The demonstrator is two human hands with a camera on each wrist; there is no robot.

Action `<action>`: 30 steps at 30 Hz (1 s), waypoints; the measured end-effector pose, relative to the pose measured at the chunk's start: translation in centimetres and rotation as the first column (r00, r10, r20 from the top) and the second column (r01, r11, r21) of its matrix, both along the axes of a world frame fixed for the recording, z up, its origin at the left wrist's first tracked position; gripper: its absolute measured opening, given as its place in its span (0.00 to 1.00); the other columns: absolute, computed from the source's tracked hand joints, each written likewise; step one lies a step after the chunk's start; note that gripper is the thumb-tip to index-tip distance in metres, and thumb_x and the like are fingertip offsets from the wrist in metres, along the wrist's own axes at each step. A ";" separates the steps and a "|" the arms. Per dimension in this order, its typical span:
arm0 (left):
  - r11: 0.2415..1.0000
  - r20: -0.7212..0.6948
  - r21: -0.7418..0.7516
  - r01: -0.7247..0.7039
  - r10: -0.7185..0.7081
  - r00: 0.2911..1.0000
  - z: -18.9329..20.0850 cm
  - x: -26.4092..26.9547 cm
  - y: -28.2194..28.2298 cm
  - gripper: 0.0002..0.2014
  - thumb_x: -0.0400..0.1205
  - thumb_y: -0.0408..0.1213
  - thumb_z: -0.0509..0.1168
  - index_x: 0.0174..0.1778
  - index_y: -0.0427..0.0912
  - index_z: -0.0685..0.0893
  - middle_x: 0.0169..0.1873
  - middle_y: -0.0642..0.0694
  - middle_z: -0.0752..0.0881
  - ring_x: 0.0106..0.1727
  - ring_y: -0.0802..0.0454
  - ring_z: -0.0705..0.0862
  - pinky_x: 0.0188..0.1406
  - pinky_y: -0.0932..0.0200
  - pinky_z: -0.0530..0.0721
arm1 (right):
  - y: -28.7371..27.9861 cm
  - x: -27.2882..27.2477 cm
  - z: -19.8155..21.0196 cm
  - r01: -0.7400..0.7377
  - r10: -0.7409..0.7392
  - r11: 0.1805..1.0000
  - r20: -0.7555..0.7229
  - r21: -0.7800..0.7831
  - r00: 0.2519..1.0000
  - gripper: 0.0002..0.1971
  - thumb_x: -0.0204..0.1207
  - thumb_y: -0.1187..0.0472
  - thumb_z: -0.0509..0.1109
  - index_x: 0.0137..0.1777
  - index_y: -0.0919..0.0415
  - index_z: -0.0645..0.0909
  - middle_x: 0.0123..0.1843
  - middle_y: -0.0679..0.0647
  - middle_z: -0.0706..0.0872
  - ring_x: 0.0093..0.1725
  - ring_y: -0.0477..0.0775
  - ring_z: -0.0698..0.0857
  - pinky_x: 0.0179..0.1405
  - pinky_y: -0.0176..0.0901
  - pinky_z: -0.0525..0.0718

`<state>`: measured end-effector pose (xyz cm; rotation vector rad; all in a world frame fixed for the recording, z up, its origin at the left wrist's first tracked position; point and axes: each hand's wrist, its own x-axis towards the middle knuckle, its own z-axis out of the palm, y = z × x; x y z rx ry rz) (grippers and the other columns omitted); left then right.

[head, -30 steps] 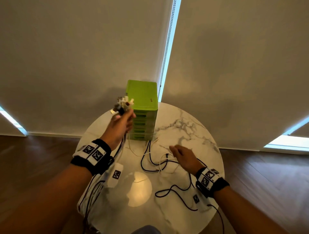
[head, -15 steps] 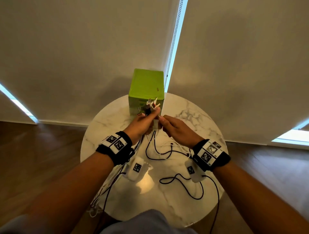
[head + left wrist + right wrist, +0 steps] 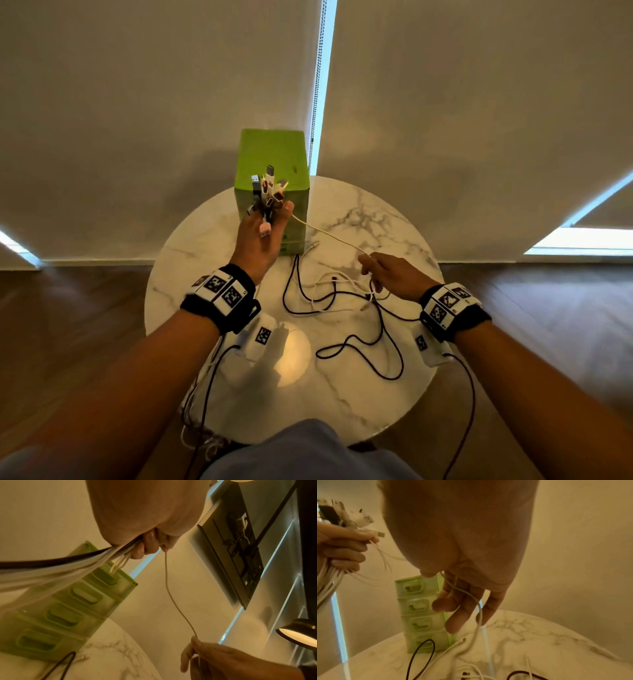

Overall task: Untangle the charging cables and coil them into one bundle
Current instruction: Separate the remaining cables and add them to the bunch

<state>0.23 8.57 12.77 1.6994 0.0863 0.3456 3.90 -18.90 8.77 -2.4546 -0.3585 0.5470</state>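
My left hand (image 3: pixel 263 228) is raised in front of the green drawer unit and grips a bunch of cable ends, whose plugs (image 3: pixel 269 192) fan out above the fingers. The gripped cables (image 3: pixel 72 566) trail down off the table's near left edge. One thin white cable (image 3: pixel 325 234) runs taut from that hand to my right hand (image 3: pixel 388 274), which pinches it between thumb and finger low over the table. In the right wrist view the same white cable (image 3: pixel 477 605) passes across the other fingers (image 3: pixel 462 601), which are straight. Loose black cable (image 3: pixel 359 346) and white cable (image 3: pixel 335 284) lie looped on the marble.
A green drawer unit (image 3: pixel 270 150) stands at the far edge of the round marble table (image 3: pixel 342 411), just behind my left hand. White blinds hang close behind it. A lamp shade (image 3: pixel 298 634) shows at the right in the left wrist view. Dark wooden floor surrounds the table.
Half a second ago both hands met at the plug bunch. My right hand has since slid right and down along the white cable, and the left hand has lifted the bunch.
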 end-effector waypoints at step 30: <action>0.736 -0.245 -0.064 0.674 -0.666 0.704 -1.6 -1.4 -24.5 0.18 0.89 0.51 0.61 0.44 0.40 0.86 0.18 0.53 0.71 0.23 0.57 0.69 0.30 0.56 0.68 | -20.3 -20.9 -8.0 0.694 -0.700 0.714 -0.073 -0.090 0.710 0.13 0.90 0.59 0.56 0.45 0.59 0.78 0.41 0.53 0.87 0.34 0.45 0.83 0.34 0.45 0.81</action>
